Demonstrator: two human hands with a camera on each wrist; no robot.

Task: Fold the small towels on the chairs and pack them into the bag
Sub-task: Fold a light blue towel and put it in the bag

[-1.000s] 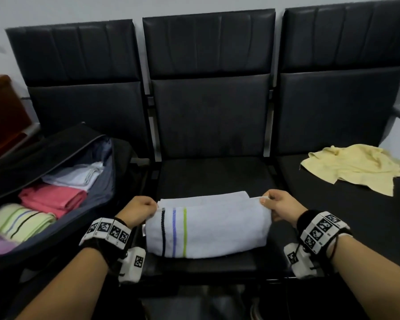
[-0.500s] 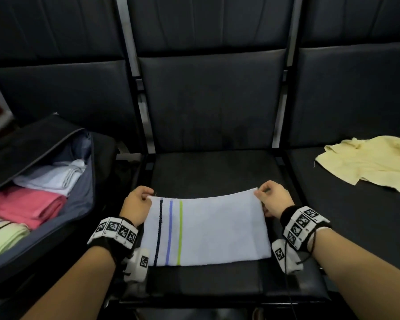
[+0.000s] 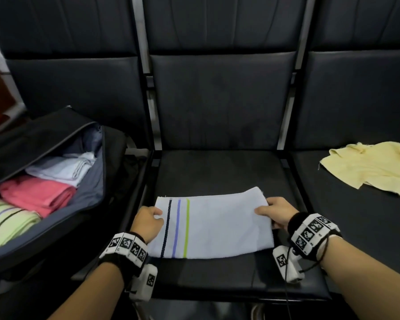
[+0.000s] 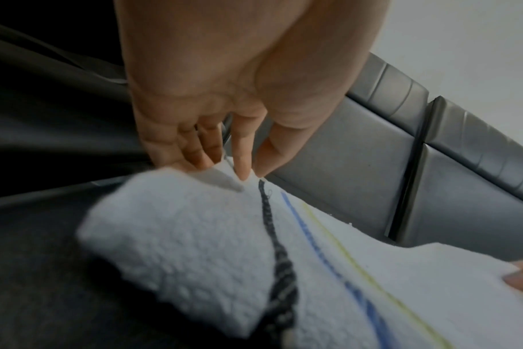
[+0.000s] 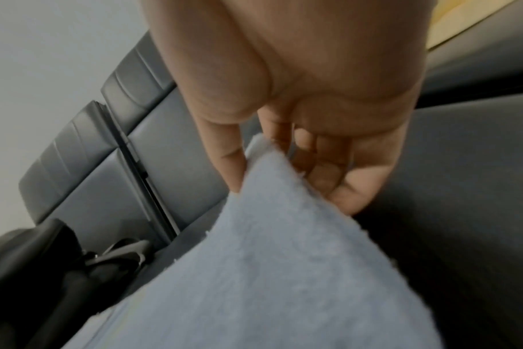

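We see a white striped towel (image 3: pixel 214 225) lying folded on the middle chair seat (image 3: pixel 219 167), right of the open bag (image 3: pixel 88 199) and left of an unfolded yellow towel (image 3: pixel 374 167). Our left hand (image 3: pixel 148 224) pinches the striped end, our right hand (image 3: pixel 276 214) the plain end, thumbs on top. We judge that uneven pulling could skew the layers and spoil the next fold.

Nubby terry cloth on the white towel (image 3: pixel 217 229), looped and matt, with a braided dark stripe (image 4: pixel 279 266). Smooth leather-look padding on the chair seat (image 3: pixel 219 169), faintly sheened. Soft, crumpled cloth in the yellow towel (image 3: pixel 370 167). Matt woven fabric lining the bag (image 3: pixel 90 181).
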